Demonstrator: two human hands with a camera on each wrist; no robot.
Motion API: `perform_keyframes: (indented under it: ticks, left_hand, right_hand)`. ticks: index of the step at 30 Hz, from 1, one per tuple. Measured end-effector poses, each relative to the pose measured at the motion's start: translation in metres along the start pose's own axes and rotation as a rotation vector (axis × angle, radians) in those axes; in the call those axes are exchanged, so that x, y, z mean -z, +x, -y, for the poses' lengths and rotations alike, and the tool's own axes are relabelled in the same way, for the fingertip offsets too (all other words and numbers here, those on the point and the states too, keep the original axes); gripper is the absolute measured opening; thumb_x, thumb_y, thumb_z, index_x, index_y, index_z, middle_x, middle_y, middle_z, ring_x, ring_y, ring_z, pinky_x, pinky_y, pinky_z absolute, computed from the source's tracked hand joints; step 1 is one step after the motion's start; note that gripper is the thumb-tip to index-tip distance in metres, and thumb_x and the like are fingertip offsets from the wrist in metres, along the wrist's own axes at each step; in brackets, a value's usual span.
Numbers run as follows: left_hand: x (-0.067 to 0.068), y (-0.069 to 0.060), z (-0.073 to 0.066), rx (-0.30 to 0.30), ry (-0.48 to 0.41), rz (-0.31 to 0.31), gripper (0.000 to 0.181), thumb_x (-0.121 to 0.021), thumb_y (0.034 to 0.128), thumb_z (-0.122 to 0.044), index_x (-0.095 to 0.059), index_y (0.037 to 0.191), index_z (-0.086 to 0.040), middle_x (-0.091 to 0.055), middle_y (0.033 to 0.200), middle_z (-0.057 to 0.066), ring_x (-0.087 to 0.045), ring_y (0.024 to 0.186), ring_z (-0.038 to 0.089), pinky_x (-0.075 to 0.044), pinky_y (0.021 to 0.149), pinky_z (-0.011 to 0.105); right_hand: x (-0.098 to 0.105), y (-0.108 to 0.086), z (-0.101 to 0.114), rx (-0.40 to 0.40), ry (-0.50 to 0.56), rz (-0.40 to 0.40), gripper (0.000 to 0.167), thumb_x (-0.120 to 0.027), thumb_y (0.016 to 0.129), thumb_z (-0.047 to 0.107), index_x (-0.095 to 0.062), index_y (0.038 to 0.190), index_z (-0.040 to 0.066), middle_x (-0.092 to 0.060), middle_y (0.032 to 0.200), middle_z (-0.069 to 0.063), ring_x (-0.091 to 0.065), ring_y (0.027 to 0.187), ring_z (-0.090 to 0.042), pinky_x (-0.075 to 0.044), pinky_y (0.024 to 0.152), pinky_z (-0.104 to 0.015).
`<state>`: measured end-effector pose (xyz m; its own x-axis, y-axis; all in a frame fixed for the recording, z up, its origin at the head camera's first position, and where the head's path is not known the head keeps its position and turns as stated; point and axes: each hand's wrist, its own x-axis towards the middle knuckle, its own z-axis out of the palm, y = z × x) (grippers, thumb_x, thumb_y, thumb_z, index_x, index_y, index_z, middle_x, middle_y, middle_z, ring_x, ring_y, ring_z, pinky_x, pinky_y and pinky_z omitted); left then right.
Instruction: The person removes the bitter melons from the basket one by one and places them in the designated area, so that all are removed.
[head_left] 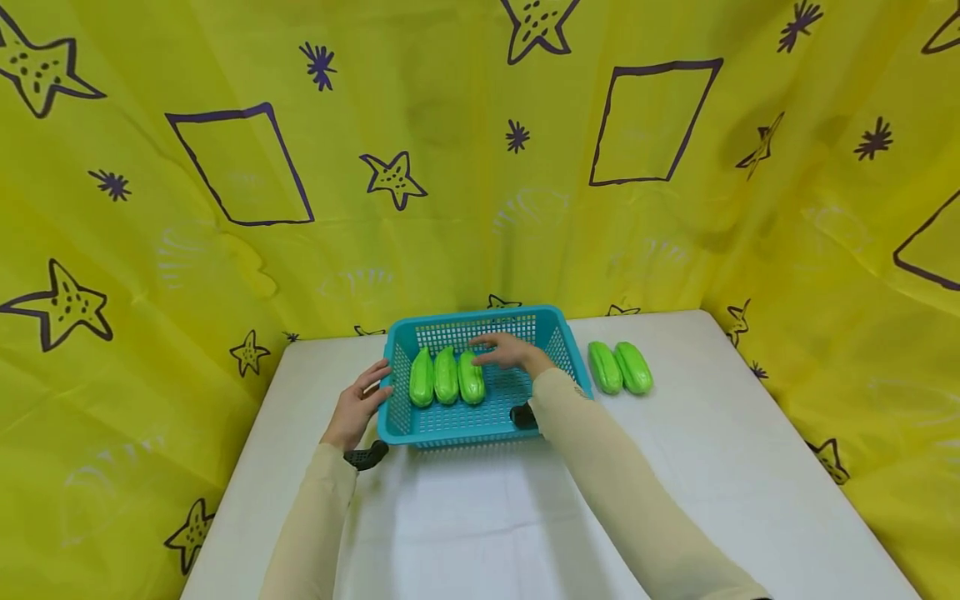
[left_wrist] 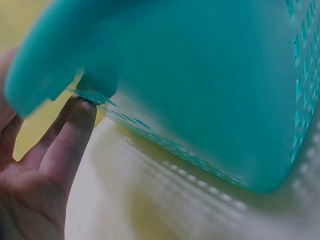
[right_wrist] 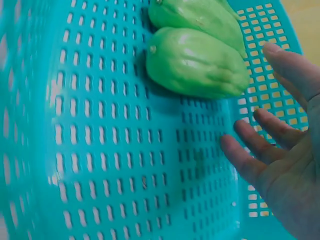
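Right grip [head_left: 506, 350] spread, nothing held, by three green gourds [head_left: 446, 377] in the basket [head_left: 487, 412] — touch hard to tell. Left grip [head_left: 358, 408], fingers spread at the basket's side, likely steadies it — two more gourds [head_left: 634, 368] rightward on the bench [head_left: 465, 517].

No legible text, labels or numbers.
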<state>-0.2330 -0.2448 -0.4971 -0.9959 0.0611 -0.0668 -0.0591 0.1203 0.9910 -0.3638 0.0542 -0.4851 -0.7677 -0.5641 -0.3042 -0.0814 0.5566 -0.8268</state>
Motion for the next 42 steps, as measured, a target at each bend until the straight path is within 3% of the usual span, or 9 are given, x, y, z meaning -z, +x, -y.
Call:
perform_keyframes:
  ticks: [5, 8, 12, 27, 42]
  left_hand:
    - [0.000, -0.001, 0.000, 0.004, -0.005, -0.004, 0.049, -0.057, 0.0993, -0.012, -0.044, 0.145, -0.001, -0.027, 0.159, 0.001, -0.023, 0.145, 0.038, -0.032, 0.112, 0.049]
    - [0.000, -0.001, 0.000, 0.006, -0.006, -0.006, 0.049, -0.057, 0.0993, -0.011, -0.044, 0.145, -0.001, -0.027, 0.159, 0.001, -0.023, 0.145, 0.038, -0.032, 0.112, 0.048]
    - [0.001, -0.001, -0.001, 0.006, 0.002, -0.008, 0.049, -0.057, 0.0994, -0.012, -0.044, 0.145, -0.001, -0.027, 0.159, 0.002, -0.023, 0.144, 0.038, -0.033, 0.111, 0.049]
    - [0.001, -0.001, -0.001, 0.009, -0.005, -0.006, 0.049, -0.056, 0.0996, -0.010, -0.043, 0.145, 0.000, -0.027, 0.159, 0.002, -0.024, 0.144, 0.039, -0.033, 0.111, 0.049]
    - [0.002, 0.001, 0.003, -0.009, -0.006, -0.005, 0.049, -0.057, 0.0994, -0.011, -0.044, 0.145, 0.000, -0.028, 0.159, 0.001, -0.024, 0.144, 0.039, -0.033, 0.111, 0.048]
  right_hand:
    - [-0.010, 0.004, -0.001, -0.033, 0.035, 0.074, 0.060, -0.061, 0.098, 0.024, -0.037, 0.152, 0.014, -0.027, 0.156, -0.021, -0.041, 0.133, -0.038, -0.044, 0.101, -0.053]
    - [-0.014, 0.006, -0.002, -0.052, 0.067, 0.145, 0.064, -0.061, 0.098, 0.024, -0.032, 0.154, 0.015, -0.021, 0.158, -0.021, -0.027, 0.143, -0.037, -0.040, 0.106, -0.054]
    - [-0.017, 0.008, -0.002, -0.066, 0.105, 0.176, 0.065, -0.062, 0.097, 0.023, -0.032, 0.154, 0.017, -0.020, 0.159, -0.018, -0.027, 0.143, -0.037, -0.040, 0.106, -0.053]
    - [-0.019, 0.003, -0.002, -0.093, 0.175, 0.164, 0.060, -0.062, 0.097, 0.012, -0.038, 0.152, 0.013, -0.021, 0.160, -0.014, -0.028, 0.143, -0.036, -0.038, 0.107, -0.054]
    - [-0.018, -0.005, -0.002, -0.080, 0.194, 0.115, 0.059, -0.061, 0.096, 0.007, -0.038, 0.151, 0.010, -0.023, 0.156, -0.021, -0.030, 0.141, -0.038, -0.036, 0.109, -0.054]
